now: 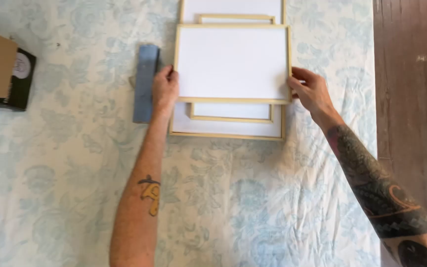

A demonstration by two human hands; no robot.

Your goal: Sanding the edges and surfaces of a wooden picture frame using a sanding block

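A white panel in a thin light-wood frame, the top frame (232, 63), lies on a stack of similar frames. My left hand (165, 90) grips its left edge and my right hand (308, 90) grips its right edge. Under it a smaller frame (232, 113) shows, and below that a large frame (226, 130) lies on the cloth. Both forearms reach in from the bottom, each with tattoos.
A grey-blue flat block (145, 83) lies just left of my left hand. A black and brown cardboard box (1, 70) stands at the far left. The pale floral cloth (60, 163) covers the surface; a brown wooden surface (413, 89) runs along the right.
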